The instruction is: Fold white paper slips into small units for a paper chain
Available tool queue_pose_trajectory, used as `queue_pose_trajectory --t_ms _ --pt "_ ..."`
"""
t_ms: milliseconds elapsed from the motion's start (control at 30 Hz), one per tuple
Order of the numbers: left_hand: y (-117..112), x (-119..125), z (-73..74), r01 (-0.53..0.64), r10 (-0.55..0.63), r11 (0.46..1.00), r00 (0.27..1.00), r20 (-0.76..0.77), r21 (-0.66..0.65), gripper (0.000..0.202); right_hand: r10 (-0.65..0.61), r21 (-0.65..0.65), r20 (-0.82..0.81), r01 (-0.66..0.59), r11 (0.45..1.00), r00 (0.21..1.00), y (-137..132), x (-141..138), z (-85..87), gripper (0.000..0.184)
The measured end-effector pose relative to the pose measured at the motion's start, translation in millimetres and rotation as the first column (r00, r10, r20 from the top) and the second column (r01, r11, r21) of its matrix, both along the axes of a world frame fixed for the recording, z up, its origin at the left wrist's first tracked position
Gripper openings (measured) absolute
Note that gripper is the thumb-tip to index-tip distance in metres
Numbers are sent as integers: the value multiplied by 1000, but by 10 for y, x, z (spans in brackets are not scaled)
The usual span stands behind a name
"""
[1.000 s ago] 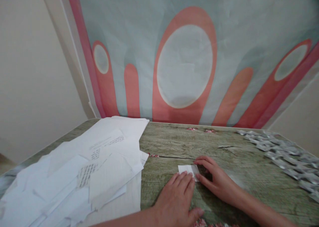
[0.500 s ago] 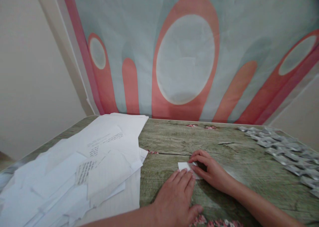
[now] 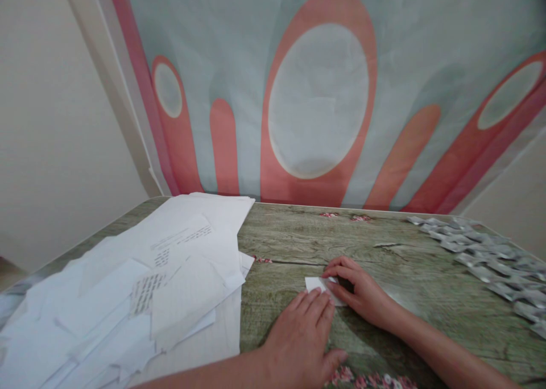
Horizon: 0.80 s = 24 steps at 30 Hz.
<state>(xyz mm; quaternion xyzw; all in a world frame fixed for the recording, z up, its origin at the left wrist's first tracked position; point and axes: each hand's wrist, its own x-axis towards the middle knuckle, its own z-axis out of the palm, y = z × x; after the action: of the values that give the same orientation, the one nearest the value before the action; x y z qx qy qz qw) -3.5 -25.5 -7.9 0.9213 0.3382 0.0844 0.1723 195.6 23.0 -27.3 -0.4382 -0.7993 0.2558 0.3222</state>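
Note:
A small piece of white paper (image 3: 313,283) lies on the wood-patterned table, partly covered by both hands. My left hand (image 3: 301,332) rests flat, its fingertips pressing on the paper's near edge and its thumb out to the right. From the right side, my right hand (image 3: 360,292) curves over the same piece, thumb and fingertips closed in on it. Its fingers hide part of the paper, so any fold there cannot be made out.
A broad pile of loose white sheets (image 3: 196,303), some printed, covers the table's left side. Several folded silvery-grey paper pieces (image 3: 482,252) sit in rows at the right. Behind the table (image 3: 281,230) hangs a blue-grey backdrop (image 3: 247,48) with red shapes.
Almost nothing differs. Both hands keep their places on the paper, and the view has shifted very slightly.

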Motion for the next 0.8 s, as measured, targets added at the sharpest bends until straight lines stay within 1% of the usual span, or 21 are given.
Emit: queue_pose_trajectory --t_ms 367,800 --pt "-10 -23 -26 5 -5 999 1000 -6 46 62 -9 -10 9 9 1000 1000 2 8 -23 13" --pt "3 -14 -23 3 -2 998 1000 -26 63 61 -7 21 14 7 1000 1000 -9 -8 -22 18"
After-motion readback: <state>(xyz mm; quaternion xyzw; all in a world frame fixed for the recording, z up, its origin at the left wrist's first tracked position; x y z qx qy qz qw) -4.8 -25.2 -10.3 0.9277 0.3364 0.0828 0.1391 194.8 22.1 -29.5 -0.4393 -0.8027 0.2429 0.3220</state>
